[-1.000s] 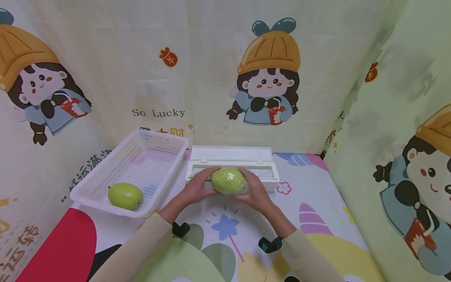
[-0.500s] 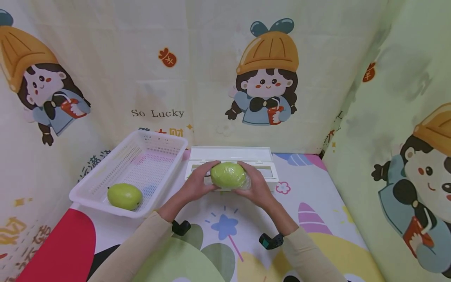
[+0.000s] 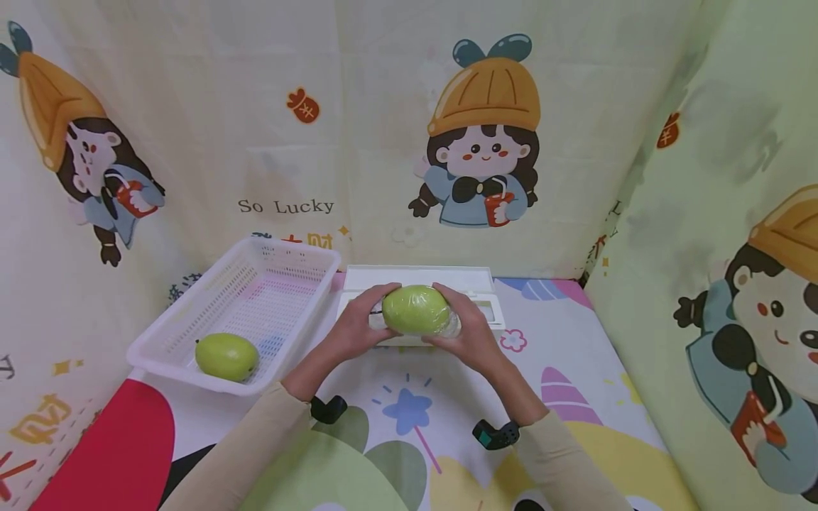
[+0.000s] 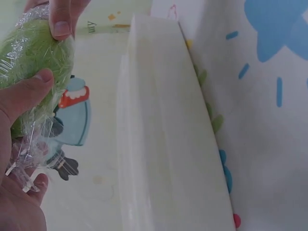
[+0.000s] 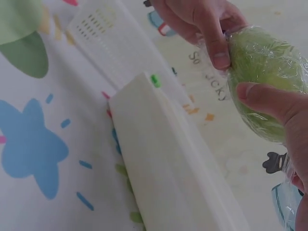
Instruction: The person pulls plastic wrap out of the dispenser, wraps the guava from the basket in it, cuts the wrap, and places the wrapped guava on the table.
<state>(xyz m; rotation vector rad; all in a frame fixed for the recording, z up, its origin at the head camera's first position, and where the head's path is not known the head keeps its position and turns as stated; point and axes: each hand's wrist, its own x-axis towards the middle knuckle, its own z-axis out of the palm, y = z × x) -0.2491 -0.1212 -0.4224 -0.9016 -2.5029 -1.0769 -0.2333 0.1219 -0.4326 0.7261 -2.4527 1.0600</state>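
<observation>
Both hands hold up a green mango (image 3: pixel 415 310) wrapped in clear cling film, raised in front of a white box. My left hand (image 3: pixel 354 325) grips one end and my right hand (image 3: pixel 469 333) the other, thumbs toward me. In the left wrist view the film (image 4: pixel 33 154) bunches into loose, crumpled ends at the mango's tip. Wrinkled film also covers the mango (image 5: pixel 264 72) in the right wrist view. Behind the hands stands the long white cling film box (image 3: pixel 418 275), its lid up, its middle hidden by the mango and fingers.
A white perforated basket (image 3: pixel 275 294) stands at the left, with an unwrapped green mango (image 3: pixel 226 356) near its front corner. Printed cloth walls (image 3: pixel 377 156) close in the back and sides. A patterned cloth (image 3: pixel 460 397) covers the table.
Both hands have lifted the wrapped mango slightly, so it now overlaps more of the white box. The grip stays on both ends. The basket, its mango and the box have not moved.
</observation>
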